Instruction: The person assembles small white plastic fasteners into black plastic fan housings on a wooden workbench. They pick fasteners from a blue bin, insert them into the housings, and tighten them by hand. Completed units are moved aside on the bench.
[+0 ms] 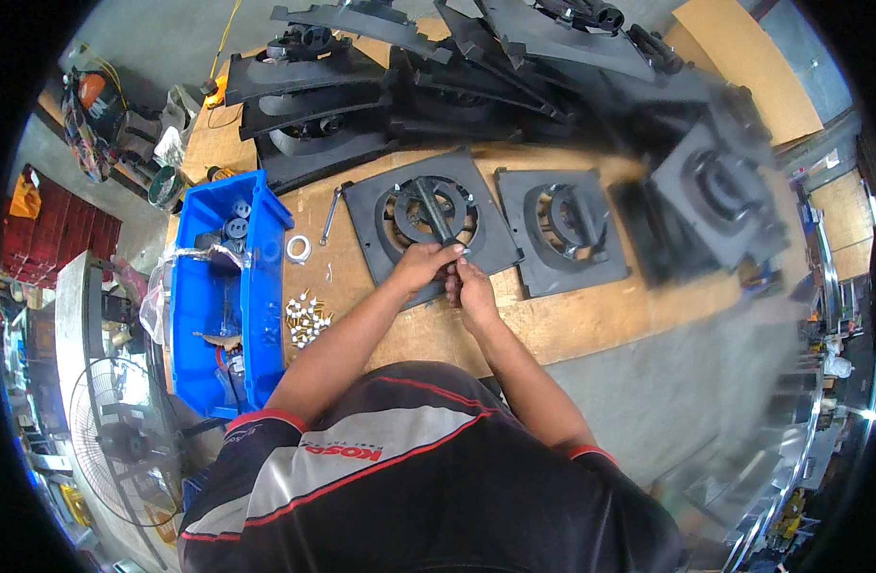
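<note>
A black square panel [369, 205] with a round ringed opening lies on the wooden table in front of me. A dark straight bar [432, 210] crosses its ring towards me. My left hand [424, 267] is closed at the bar's near end, thumb and finger pinching it. Beside it, touching, is my right hand [474, 294], its fingers curled in; what they hold is too small to make out. Both hands are over the panel's near edge. To the right lies a second black panel [533, 277] with a similar round opening.
Left of the panels are a wrench [331, 216], a white tape roll [298, 249] and several small brass-coloured fittings [307, 320] with white ends. A blue bin [273, 286] holds assorted parts. Stacked black panels [323, 148] line the back; more [715, 191] stand blurred at right.
</note>
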Available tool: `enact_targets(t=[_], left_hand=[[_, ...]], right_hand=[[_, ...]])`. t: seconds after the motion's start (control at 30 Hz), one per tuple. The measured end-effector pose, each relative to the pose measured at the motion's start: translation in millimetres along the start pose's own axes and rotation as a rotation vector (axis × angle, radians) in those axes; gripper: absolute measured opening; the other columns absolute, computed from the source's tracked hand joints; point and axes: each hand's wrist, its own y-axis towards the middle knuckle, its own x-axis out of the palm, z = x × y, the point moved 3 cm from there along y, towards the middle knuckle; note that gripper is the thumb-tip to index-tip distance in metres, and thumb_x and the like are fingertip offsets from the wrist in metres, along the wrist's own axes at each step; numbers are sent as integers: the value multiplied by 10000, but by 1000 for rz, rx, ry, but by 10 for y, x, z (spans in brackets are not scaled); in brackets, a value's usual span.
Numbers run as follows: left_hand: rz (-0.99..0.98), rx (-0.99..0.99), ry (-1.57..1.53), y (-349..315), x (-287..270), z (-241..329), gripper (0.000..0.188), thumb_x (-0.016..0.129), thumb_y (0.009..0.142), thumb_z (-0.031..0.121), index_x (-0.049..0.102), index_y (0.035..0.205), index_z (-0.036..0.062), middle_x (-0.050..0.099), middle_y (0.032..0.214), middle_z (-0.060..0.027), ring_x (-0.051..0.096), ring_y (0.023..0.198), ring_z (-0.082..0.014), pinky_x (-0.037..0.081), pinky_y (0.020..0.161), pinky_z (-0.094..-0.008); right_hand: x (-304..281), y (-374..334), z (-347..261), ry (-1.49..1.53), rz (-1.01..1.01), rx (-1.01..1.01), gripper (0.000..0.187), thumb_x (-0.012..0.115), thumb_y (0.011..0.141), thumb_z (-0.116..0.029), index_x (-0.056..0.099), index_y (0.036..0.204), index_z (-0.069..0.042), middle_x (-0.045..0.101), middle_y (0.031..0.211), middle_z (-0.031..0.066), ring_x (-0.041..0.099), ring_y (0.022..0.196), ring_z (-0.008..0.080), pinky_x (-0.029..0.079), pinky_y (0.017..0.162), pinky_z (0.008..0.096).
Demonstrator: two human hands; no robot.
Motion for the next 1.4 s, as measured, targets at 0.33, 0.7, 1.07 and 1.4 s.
enact_targets(t=[0.33,0.7,1.07,1.4], left_hand=[[48,31,113,64,-63,-53,374,702,925,398,688,903,25,677,830,-26,619,738,-110,498,694,-271],[45,69,250,89,-82,-57,511,710,894,494,712,880,-17,698,796,-66,642,694,-148,528,657,-304],[718,148,1467,-1374,-2364,2341,427,634,845,414,750,878,4,714,918,-229,703,882,-364,545,784,-476],[494,-622,1688,-909,-3800,1303,364,735,725,231,759,1045,60,722,1111,-157,701,1027,-295,562,885,-419]], right_hand=[[17,-100,-139,-625,148,-372,342,489,1030,-332,606,948,-21,620,731,62,576,592,223,457,579,388],[20,-56,-58,50,-32,21,247,466,1043,-308,585,1003,-95,479,663,-11,433,539,117,360,489,284],[-662,-467,-11,-341,139,5,222,591,986,-236,626,1141,-81,574,820,16,536,665,109,455,559,273],[-1042,-530,-72,-464,203,-122,212,581,967,-185,585,1123,-40,606,804,68,559,576,133,457,521,270]])
